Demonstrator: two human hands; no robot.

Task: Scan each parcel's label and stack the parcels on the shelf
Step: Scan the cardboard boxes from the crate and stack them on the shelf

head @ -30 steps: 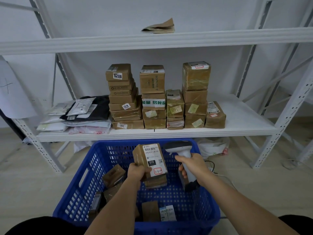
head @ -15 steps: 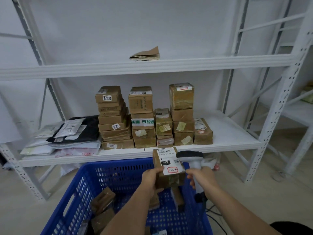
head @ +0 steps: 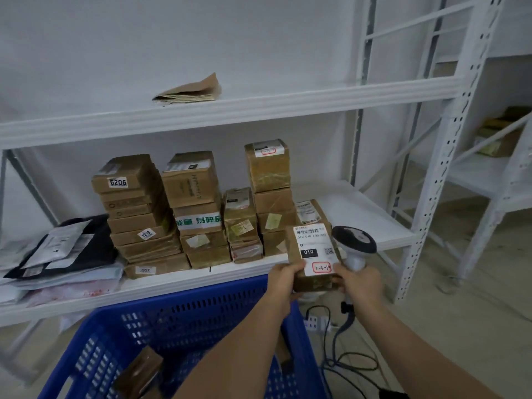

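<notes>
Two hands hold one brown cardboard parcel (head: 313, 260) above the far rim of the blue perforated basket (head: 184, 321), in front of the white shelf (head: 359, 208). The left hand (head: 283, 283) grips its lower left corner; the right hand (head: 361, 283) pinches its right edge with the thumb while also clutching the grey scanner (head: 353, 246). Its white label (head: 313, 249) faces up, small print blurred. Stacked taped boxes (head: 201, 208) stand behind.

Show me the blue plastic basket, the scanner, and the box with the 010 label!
Blue plastic basket (head: 184, 318), head view, far wall.
Grey-and-white handheld scanner (head: 355, 240), head view, its head.
Brown cardboard box with 010 label (head: 312, 251), head view, white label.
</notes>
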